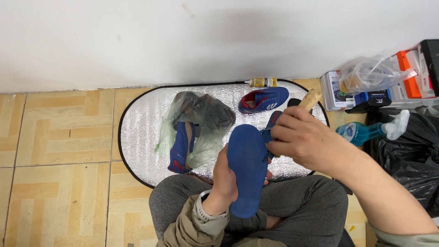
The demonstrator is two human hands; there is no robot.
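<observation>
Insole (247,167), blue and upright over the person's lap, sits in the left hand (225,180), fingers clenched round its edge from behind. Touching its upper right edge, the right hand (304,142) has its fingers clenched round a wooden-handled brush (310,99). Beyond, on a silver mat (141,137), a clear plastic bag (201,121) partly holds one blue shoe (182,148); another blue shoe (264,100) lies bare. A glue bottle (261,82) rests by the wall.

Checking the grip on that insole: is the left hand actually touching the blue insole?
Touching. The head view shows the left hand wrapped around the edge of the blue insole, fingers behind it, holding it upright.
</observation>
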